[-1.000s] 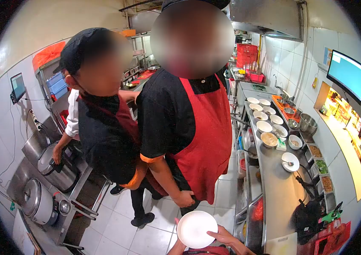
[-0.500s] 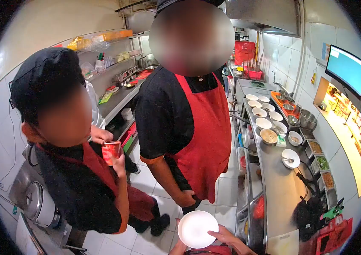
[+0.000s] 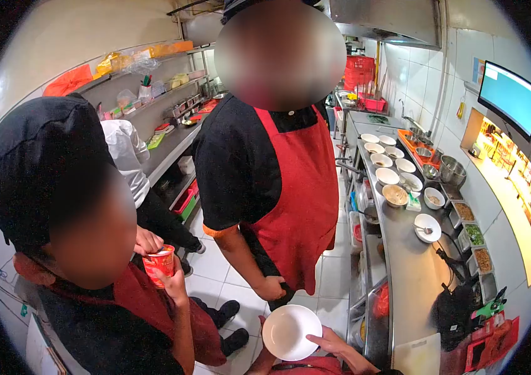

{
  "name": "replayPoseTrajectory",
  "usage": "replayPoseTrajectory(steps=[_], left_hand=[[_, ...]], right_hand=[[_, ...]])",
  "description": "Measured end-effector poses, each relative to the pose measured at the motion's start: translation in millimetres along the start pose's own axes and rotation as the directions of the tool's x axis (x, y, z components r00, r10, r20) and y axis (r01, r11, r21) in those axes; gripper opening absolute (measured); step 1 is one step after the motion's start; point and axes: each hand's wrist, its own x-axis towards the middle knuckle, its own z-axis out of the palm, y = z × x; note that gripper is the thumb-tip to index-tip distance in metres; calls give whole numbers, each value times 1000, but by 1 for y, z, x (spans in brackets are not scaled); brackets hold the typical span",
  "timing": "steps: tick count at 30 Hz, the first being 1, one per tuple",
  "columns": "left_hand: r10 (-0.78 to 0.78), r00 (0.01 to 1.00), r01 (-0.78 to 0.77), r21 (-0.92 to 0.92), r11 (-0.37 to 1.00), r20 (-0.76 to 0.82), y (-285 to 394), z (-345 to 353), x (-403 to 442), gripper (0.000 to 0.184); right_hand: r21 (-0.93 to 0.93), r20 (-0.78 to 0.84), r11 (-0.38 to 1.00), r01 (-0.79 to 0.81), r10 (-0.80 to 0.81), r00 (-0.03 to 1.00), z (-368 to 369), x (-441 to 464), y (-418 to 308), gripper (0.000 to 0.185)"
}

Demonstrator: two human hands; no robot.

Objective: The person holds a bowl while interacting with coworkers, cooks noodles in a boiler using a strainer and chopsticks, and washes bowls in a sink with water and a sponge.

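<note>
A white bowl (image 3: 290, 332) is held low in front of me, its inside facing up and nothing visible in it. My left hand (image 3: 264, 359) supports it from the left and below, with the fingers partly hidden by the bowl. On the right side, my right hand (image 3: 330, 344) grips the rim, thumb over the edge. A co-worker at the left holds a red cup (image 3: 160, 266) in both hands. Another person in a red apron (image 3: 297, 206) stands directly ahead of the bowl, hands low.
Along the right runs a steel counter (image 3: 412, 281) with several white bowls (image 3: 387, 177), a bowl with a spoon (image 3: 427, 229), and containers of toppings (image 3: 474, 235). A white cutting board (image 3: 418, 357) lies at its near end. A person in white (image 3: 125, 150) is at the left shelves.
The co-worker at the left has come nearer, and the red cup has moved lower and slightly left. The person in white shows more. My bowl has tilted slightly, still in both hands.
</note>
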Motion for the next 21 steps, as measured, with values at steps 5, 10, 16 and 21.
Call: replayPoseTrajectory(steps=[5, 10, 16, 21], left_hand=[[21, 1000, -21, -24, 999, 11, -2, -4, -1, 84], [63, 997, -61, -59, 996, 35, -4, -10, 2, 83], [145, 989, -141, -89, 986, 42, -7, -14, 4, 82], [184, 982, -180, -95, 979, 34, -15, -14, 6, 80]], right_hand=[[31, -34, 994, 100, -99, 994, 0, 8, 4, 42], [92, -88, 996, -12, 20, 996, 7, 4, -3, 38], [138, -69, 990, -9, 19, 997, -1, 3, -2, 40], [116, -42, 993, -14, 19, 999, -8, -1, -11, 40]])
